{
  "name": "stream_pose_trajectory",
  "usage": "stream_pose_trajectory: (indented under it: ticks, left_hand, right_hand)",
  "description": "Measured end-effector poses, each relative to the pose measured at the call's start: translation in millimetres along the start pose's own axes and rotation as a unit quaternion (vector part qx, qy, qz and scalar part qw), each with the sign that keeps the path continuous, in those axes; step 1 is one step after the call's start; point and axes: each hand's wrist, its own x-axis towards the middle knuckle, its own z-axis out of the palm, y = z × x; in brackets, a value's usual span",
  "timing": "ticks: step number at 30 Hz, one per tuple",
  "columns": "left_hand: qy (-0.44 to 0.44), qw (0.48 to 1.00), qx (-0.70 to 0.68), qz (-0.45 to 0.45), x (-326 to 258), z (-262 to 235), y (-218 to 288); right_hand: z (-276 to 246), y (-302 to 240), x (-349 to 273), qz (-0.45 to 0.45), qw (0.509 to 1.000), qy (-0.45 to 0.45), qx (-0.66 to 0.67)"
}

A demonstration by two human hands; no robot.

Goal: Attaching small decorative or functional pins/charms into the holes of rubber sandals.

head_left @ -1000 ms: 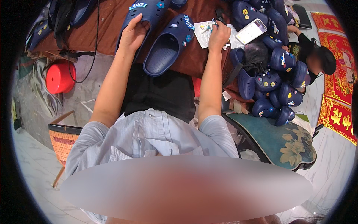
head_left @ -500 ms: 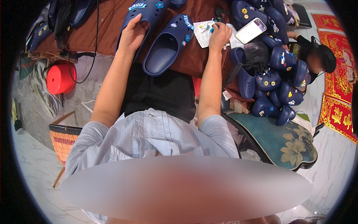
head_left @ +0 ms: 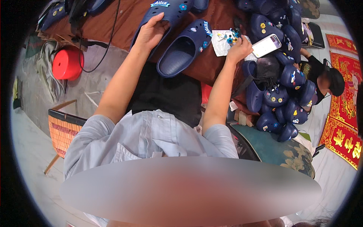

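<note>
My left hand (head_left: pixel 152 33) is inside the opening of a navy foam clog (head_left: pixel 163 15), its thumb up over the edge and its other fingers partly hidden by the shoe. A second navy clog (head_left: pixel 184 49) lies just right of it, with a blue flower and a light lettered charm on its upper. My right hand (head_left: pixel 239 50) is at a small pile of colourful shoe charms (head_left: pixel 230 36) on a white sheet (head_left: pixel 219 48). Its fingers are bent together at the pile's edge; what they pinch, if anything, is too small to make out.
A lit phone (head_left: pixel 267 45) lies right of my right hand. Several decorated clogs (head_left: pixel 293 76) are heaped beyond it, by a dark mesh pouch (head_left: pixel 267 68). Another person (head_left: pixel 321 77) is at the far right. A red stool (head_left: pixel 67 65) stands left of the brown-covered table (head_left: pixel 211 70).
The whole view has turned slightly. My right hand has drawn back a little toward me, and more of the charm pile shows. My left hand keeps its hold on the clog.
</note>
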Motion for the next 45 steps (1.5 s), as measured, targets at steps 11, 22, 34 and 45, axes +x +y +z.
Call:
stream_pose_trajectory:
  ticks: [11, 22, 34, 45]
  left_hand:
    - [0.000, 1.000, -0.016, 0.000, -6, 13, 5]
    - [0.002, 1.000, -0.017, -0.006, -6, 10, 2]
    - [-0.026, 1.000, -0.014, 0.006, -8, 13, 4]
    - [-0.023, 1.000, -0.019, 0.008, -6, 1, 4]
  right_hand:
    - [-9, -8, 6, -0.011, 0.999, 0.012, 0.041]
    - [-54, 17, 36, 0.059, 0.997, 0.014, 0.039]
    - [-56, 46, 14, 0.037, 0.996, -0.077, 0.033]
    - [-34, 40, 23, 0.051, 0.958, -0.252, -0.130]
